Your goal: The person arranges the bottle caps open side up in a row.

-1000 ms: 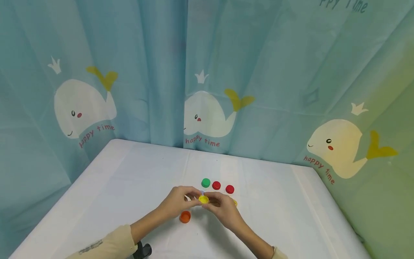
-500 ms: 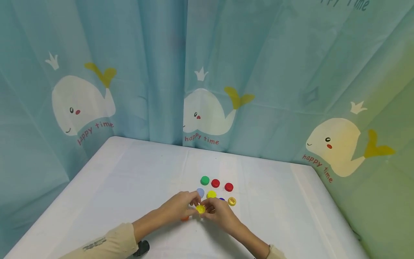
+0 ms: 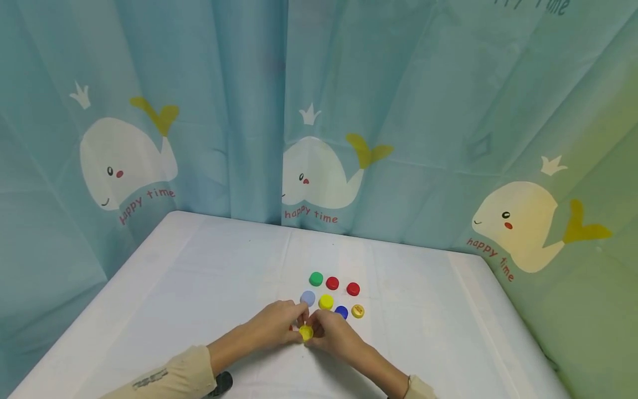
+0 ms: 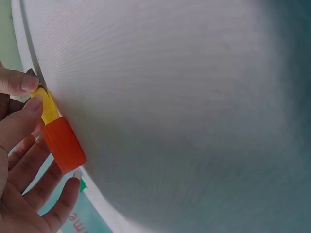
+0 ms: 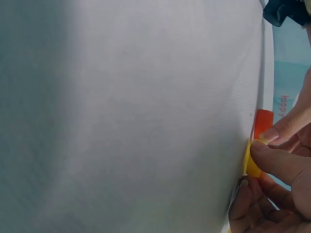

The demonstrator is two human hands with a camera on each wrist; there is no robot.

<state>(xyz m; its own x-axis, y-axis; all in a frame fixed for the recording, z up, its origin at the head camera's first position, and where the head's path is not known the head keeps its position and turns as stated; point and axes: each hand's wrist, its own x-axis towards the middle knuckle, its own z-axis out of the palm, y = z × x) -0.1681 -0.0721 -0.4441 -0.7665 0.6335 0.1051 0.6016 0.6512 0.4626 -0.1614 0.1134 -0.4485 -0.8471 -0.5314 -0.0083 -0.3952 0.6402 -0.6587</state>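
A yellow bottle cap [image 3: 306, 333], its hollow side toward the head camera, sits between the two hands low at the tabletop. My left hand [image 3: 275, 326] pinches its left side, and my right hand [image 3: 335, 333] pinches its right side. Both thumbs lie against the cap in the wrist views. Right beside it stands an orange bottle cap [image 4: 64, 145], mostly hidden behind the left fingers in the head view. Just beyond the hands lie a light blue cap [image 3: 308, 298], another yellow cap [image 3: 326, 302] and a dark blue cap [image 3: 341, 312].
Farther back on the white table [image 3: 224, 266] are a green cap [image 3: 316, 279] and two red caps, one in the middle [image 3: 332, 283] and one at right [image 3: 353, 288]. A gold cap [image 3: 358, 311] lies right of the dark blue one. A black object [image 3: 222, 383] sits by the left sleeve.
Both hands have come down and nearer the person with the yellow cap, from above the other caps to the tabletop. The light blue, yellow and dark blue caps have come into view.
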